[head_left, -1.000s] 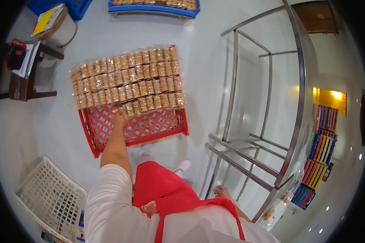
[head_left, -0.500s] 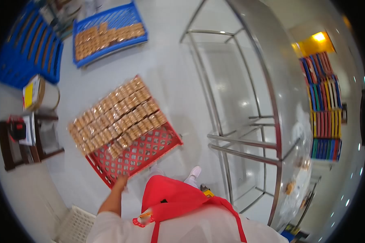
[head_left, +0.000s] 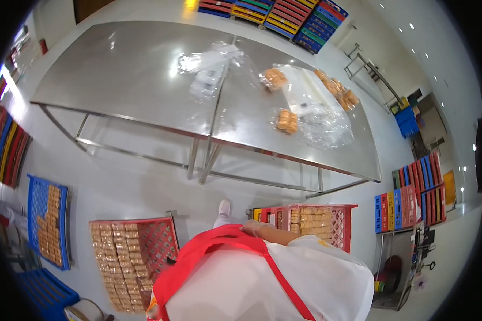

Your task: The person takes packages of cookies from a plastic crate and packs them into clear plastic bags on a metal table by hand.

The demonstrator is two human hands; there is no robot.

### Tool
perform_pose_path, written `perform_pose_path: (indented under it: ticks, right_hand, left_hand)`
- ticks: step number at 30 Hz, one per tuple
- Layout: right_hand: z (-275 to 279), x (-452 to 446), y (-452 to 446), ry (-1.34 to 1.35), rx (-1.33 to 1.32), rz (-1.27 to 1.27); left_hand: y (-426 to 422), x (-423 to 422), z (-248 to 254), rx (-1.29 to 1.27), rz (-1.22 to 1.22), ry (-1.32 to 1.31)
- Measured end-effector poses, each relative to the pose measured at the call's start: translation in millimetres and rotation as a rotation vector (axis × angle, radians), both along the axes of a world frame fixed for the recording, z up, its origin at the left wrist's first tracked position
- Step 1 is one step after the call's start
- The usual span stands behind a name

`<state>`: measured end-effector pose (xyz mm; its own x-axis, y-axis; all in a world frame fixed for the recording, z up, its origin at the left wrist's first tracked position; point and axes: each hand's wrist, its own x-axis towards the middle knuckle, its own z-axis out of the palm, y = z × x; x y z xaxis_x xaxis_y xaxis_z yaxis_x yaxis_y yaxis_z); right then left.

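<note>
My right hand (head_left: 256, 228), apparently in a clear plastic glove, is in front of my red apron (head_left: 214, 243) at waist height. Its fingers are blurred, so whether they hold anything is unclear. My left hand is out of view. Beside me on the left, a red crate (head_left: 168, 235) holds rows of packed bread rolls (head_left: 118, 257), with part of its lattice floor bare. To the right, another red crate (head_left: 340, 227) has more packed rolls (head_left: 311, 220). Ahead, bagged rolls (head_left: 287, 122) and clear plastic bags (head_left: 326, 131) lie on a steel table (head_left: 144, 69).
A blue crate (head_left: 64, 224) with rolls stands on the floor at far left. Stacks of coloured crates (head_left: 289, 18) are behind the table, and more stacked crates (head_left: 407, 208) stand at the right. The table's front edge and legs cross ahead of me.
My view has swung right, from the red crate on the floor to the steel table. My left hand, earlier at that crate's rim, has left view; my right hand has appeared.
</note>
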<state>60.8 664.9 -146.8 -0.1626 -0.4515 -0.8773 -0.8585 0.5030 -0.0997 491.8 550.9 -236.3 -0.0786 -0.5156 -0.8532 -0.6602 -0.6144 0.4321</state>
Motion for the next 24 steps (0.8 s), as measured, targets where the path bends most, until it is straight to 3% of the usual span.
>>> perform_pose_path:
  ticks: [2, 5, 8, 10, 12, 14, 16, 18, 20, 22, 24]
  right_hand:
    - [6, -30, -6, -0.060, -0.074, 0.300]
    - [-41, -94, 4, -0.123, -0.203, 0.110]
    - [28, -152, -11, -0.079, -0.061, 0.111]
    - [71, -186, -7, -0.036, -0.176, 0.082]
    - [136, -218, -27, -0.261, -0.198, -0.039]
    - [215, -238, -60, -0.500, -0.127, -0.416]
    - [286, -245, -68, -0.435, -0.610, -0.914]
    - [330, -250, -93, -0.138, -1.033, -1.004]
    - [283, -296, -104, 0.334, -1.149, -0.688]
    - [263, -301, -121, 0.205, -1.204, -0.856]
    - [257, -289, -136, 0.142, -1.191, -0.969]
  left_hand:
    - [-25, -31, 10, -0.043, -0.058, -0.010]
    - [-49, -72, 26, -0.087, -0.150, -0.064]
    - [-69, -101, 35, -0.126, -0.267, -0.154]
    - [-93, -121, 45, -0.194, -0.380, -0.226]
    - [-129, -151, 57, -0.377, -0.498, -0.249]
    - [-168, -206, 117, -0.575, -0.512, -0.126]
    - [-199, -297, 238, -0.645, -0.471, 0.159]
    - [-221, -379, 299, -0.778, -0.497, 0.399]
    - [-236, -458, 320, -0.744, -0.594, 0.525]
    - [-239, -537, 333, -0.647, -0.751, 0.538]
    - [-231, -596, 314, -0.841, -0.833, 0.530]
